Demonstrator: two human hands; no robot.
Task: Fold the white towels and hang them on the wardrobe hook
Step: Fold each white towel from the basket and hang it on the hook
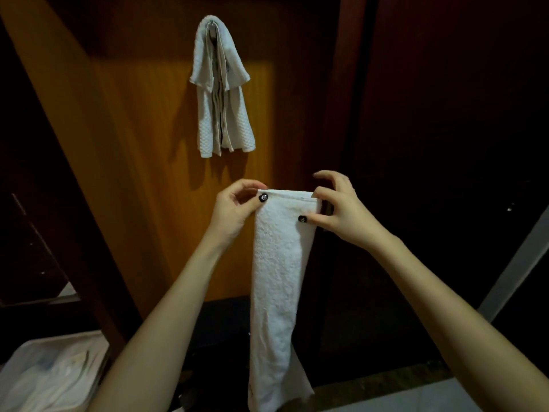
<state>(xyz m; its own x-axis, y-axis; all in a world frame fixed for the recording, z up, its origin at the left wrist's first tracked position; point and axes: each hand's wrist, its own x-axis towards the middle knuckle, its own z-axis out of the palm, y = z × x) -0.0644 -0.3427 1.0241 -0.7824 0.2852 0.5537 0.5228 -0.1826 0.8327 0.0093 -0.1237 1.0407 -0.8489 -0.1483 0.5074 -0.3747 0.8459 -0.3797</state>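
Observation:
A white towel (pixel 277 292), folded into a long narrow strip, hangs straight down in front of me. My left hand (pixel 234 208) pinches its top left corner and my right hand (pixel 338 208) pinches its top right corner, thumbs on the near face. Higher up, several folded white towels (pixel 221 87) hang draped over the wardrobe hook (pixel 211 23) on the lit orange-brown wardrobe panel (pixel 148 120). The hook itself is almost fully hidden by the cloth.
A white bin (pixel 50 373) holding pale cloth stands at the lower left. A dark wooden door (pixel 445 114) fills the right side. A pale floor strip (pixel 416 394) shows at the bottom right, and a dark shelf recess (pixel 32 233) lies to the left.

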